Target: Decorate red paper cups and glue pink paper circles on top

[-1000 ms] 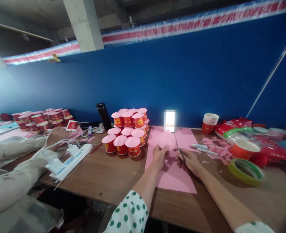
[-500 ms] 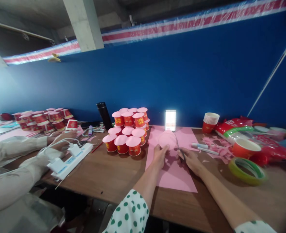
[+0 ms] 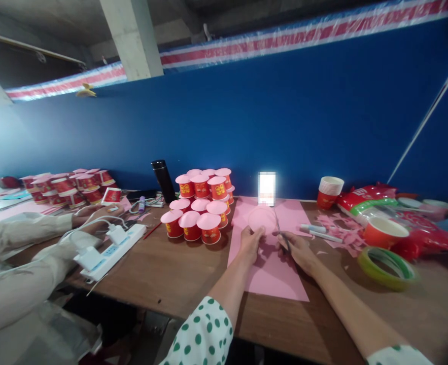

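Note:
My left hand (image 3: 251,242) pinches a round pink paper disc (image 3: 261,219) and holds it up above a pink paper sheet (image 3: 273,274) lying on the wooden table (image 3: 178,276). My right hand (image 3: 298,249) is closed on a pair of scissors (image 3: 279,229), whose blades touch the right edge of the disc. Just left of my hands stands a stack of red paper cups (image 3: 201,205) with pink paper tops.
A co-worker's sleeves and hand (image 3: 94,215) lie at the left by a white power strip (image 3: 109,246) and more red cups (image 3: 67,185). A black flask (image 3: 162,181), a lit phone (image 3: 267,188), stacked cups (image 3: 328,191), pens (image 3: 315,230), pink scraps (image 3: 340,233), a green tape roll (image 3: 385,264).
My hands, disc and scissors stay nearly in place. The co-worker's hand at the left has slid a little forward along the table.

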